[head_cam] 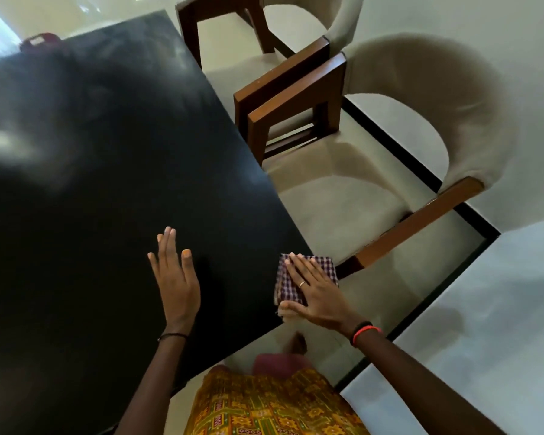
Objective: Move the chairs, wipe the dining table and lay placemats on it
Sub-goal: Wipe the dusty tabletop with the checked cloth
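The black dining table (101, 158) fills the left of the view, its near right corner close to me. My right hand (311, 287) presses flat, fingers straight, on a folded purple-and-white checked cloth (288, 291) at that corner. The cloth hangs partly past the table's right edge. My left hand (175, 274) lies flat on the tabletop to the left of the cloth, fingers straight and pointing away from me. No placemat shows on the table.
Two beige upholstered chairs with brown wooden arms stand to the table's right: the near chair (358, 196) and the far chair (283, 67). A dark red object (40, 42) sits beyond the table's far corner. Pale floor with a black border line (421, 290) lies at right.
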